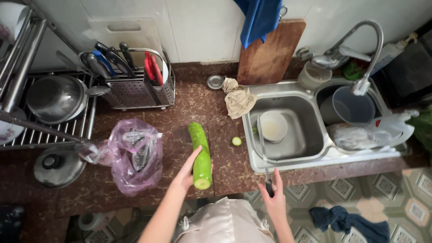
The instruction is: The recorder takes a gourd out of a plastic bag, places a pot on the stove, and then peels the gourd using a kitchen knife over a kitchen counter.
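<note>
The left hand (pixel 186 168) wraps its fingers around the green gourd (pixel 200 155) lying on the counter (pixel 225 171); the right hand (pixel 273 198) grips a knife (pixel 264 153). The blade could catch those fingers if the round gourd rolls

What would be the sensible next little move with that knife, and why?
Probably bring the knife over to the cut end of the green gourd. The left hand steadies it on the counter, one slice lies apart, and the right hand holds the blade over the sink.
</note>
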